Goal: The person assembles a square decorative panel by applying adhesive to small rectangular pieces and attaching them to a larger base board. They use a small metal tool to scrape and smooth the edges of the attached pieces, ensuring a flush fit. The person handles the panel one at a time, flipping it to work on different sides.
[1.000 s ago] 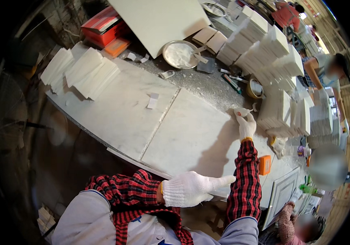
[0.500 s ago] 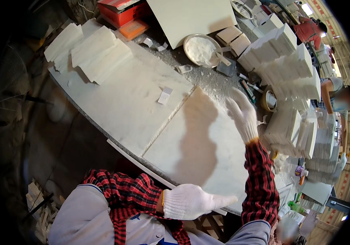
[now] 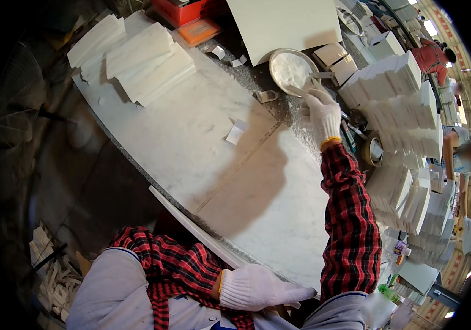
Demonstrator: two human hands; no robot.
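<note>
My right hand (image 3: 323, 114), in a white knitted glove, reaches to the near right rim of a round metal bowl (image 3: 273, 69) of white powder or paste. Its fingers close over a scraper (image 3: 297, 91) at that rim; the hand hides most of the handle. A second scraper (image 3: 322, 75) rests across the bowl's right edge. Low in front of my body, at the bench's near edge, my left hand (image 3: 255, 287) is closed, also gloved. A pale, flat shape with a dark tip juts from its fingers, too unclear to name. Two pale marble slabs (image 3: 164, 129) lie joined along a seam.
Broken-edged stone pieces (image 3: 147, 60) are piled at the far left. Stacks of white tiles (image 3: 384, 82) line the right side. A small folded paper (image 3: 236, 132) lies on the slab. Behind are an orange box (image 3: 198, 32) and a pale board (image 3: 285, 27). Other people work at far right.
My right hand has moved from above the slab's right edge to the bowl, its fingers closing on a scraper. My left hand has lowered slightly. The whole view has shifted a little.
</note>
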